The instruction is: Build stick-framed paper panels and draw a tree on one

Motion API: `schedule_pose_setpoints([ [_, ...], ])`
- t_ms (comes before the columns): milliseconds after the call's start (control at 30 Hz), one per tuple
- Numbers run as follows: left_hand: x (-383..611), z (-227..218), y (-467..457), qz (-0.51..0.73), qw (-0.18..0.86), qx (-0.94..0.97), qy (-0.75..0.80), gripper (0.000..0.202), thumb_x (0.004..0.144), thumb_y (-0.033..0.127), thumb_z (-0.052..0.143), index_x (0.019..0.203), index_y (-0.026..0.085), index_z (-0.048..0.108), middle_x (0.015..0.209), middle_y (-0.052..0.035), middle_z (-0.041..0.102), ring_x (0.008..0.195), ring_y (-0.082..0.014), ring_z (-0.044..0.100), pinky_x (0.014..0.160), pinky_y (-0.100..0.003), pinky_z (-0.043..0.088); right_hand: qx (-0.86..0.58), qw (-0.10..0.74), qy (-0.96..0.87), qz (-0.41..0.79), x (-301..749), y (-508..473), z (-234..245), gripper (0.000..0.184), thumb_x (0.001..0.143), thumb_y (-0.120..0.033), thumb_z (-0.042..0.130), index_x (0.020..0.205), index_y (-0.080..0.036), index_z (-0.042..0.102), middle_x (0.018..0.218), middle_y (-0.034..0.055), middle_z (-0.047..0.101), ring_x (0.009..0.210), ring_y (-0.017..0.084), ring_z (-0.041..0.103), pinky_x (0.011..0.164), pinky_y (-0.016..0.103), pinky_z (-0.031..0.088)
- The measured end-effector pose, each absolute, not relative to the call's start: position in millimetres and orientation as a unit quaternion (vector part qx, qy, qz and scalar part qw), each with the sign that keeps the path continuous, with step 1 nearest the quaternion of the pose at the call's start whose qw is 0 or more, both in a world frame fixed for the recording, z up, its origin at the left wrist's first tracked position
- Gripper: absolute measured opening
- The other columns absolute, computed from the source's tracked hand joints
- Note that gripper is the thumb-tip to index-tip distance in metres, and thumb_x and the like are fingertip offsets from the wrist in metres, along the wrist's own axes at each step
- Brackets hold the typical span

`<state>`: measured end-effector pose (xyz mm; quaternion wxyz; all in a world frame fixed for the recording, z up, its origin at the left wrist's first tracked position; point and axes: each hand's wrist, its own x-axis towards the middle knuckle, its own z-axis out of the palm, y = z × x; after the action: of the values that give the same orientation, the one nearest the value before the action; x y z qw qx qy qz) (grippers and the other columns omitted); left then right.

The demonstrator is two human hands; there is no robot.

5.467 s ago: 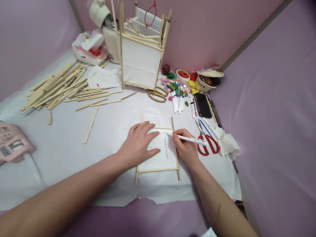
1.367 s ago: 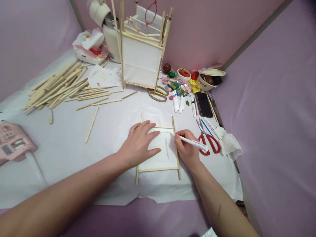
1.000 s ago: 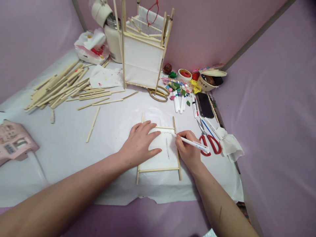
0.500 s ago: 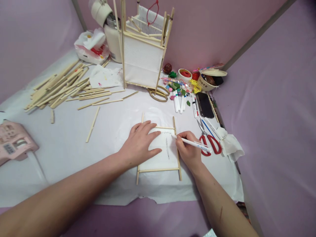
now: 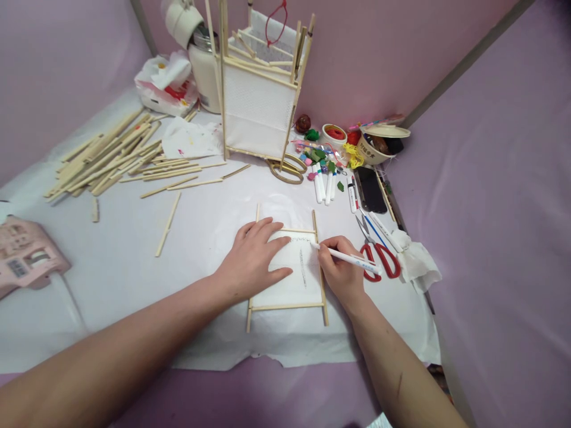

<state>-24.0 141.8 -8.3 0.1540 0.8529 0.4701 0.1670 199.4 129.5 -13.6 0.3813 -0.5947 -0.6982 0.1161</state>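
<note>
A small panel of white paper in a wooden stick frame point(image 5: 285, 306) lies flat on the white sheet in front of me. My left hand point(image 5: 254, 258) rests open and flat on the panel's left part, pressing it down. My right hand point(image 5: 341, 273) is closed on a white pen point(image 5: 352, 258), whose tip touches the panel's upper right corner beside the right stick. A line of small marks runs along the panel's top edge, and a short vertical mark sits near its middle.
Red-handled scissors point(image 5: 379, 258) and a crumpled tissue point(image 5: 417, 264) lie right of my right hand. Markers point(image 5: 323, 184), a black phone point(image 5: 370, 190), bowls and small trinkets sit behind. A tall stick-and-paper lantern frame point(image 5: 256, 101) stands at the back; loose sticks point(image 5: 107, 160) at left.
The pen tip has crept rightward along the panel's top edge to the right corner, lengthening the row of small marks. My left hand has stayed in place.
</note>
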Motion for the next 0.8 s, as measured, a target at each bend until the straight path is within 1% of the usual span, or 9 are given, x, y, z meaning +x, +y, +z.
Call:
schedule_pose_setpoints([
  [200, -24.7, -8.3, 141.5, 0.164, 0.154, 0.853, 0.471, 0.052, 0.082, 0.043, 0.074, 0.128, 0.021, 0.064, 0.149, -0.0138, 0.050, 0.144, -0.0350, 0.035, 0.116, -0.056, 0.028, -0.600, 0.404, -0.679, 0.126, 200.2, 129.2, -13.8, 0.010, 0.088, -0.022, 0.057, 0.079, -0.022, 0.061, 0.071, -0.0001, 0.064, 0.071, 0.019, 0.062, 0.066, 0.032, 0.046],
  [433, -24.2, -8.5, 141.4, 0.162, 0.150, 0.854, 0.471, 0.053, 0.083, 0.044, 0.074, 0.129, 0.020, 0.063, 0.149, -0.0134, 0.050, 0.145, -0.0340, 0.034, 0.117, -0.055, 0.027, -0.587, 0.387, -0.704, 0.099, 199.1, 128.2, -12.5, 0.010, 0.088, -0.022, 0.057, 0.078, -0.022, 0.060, 0.070, 0.0000, 0.063, 0.069, 0.019, 0.060, 0.064, 0.032, 0.045],
  [667, -23.0, -7.6, 141.9, 0.161, 0.153, 0.853, 0.473, 0.053, 0.083, 0.044, 0.074, 0.129, 0.020, 0.064, 0.149, -0.0139, 0.050, 0.145, -0.0345, 0.035, 0.116, -0.056, 0.028, -0.555, 0.382, -0.738, 0.038, 199.3, 129.2, -12.6, 0.012, 0.089, -0.019, 0.055, 0.077, -0.022, 0.057, 0.070, 0.0008, 0.061, 0.069, 0.019, 0.058, 0.064, 0.032, 0.045],
  [800, -22.6, -7.4, 142.3, 0.160, 0.155, 0.853, 0.471, 0.053, 0.083, 0.044, 0.074, 0.129, 0.020, 0.064, 0.149, -0.0142, 0.050, 0.145, -0.0345, 0.035, 0.117, -0.056, 0.028, -0.554, 0.379, -0.741, 0.030, 199.4, 129.0, -13.4, 0.012, 0.089, -0.018, 0.055, 0.077, -0.022, 0.056, 0.070, 0.0005, 0.061, 0.069, 0.018, 0.058, 0.064, 0.032, 0.044],
])
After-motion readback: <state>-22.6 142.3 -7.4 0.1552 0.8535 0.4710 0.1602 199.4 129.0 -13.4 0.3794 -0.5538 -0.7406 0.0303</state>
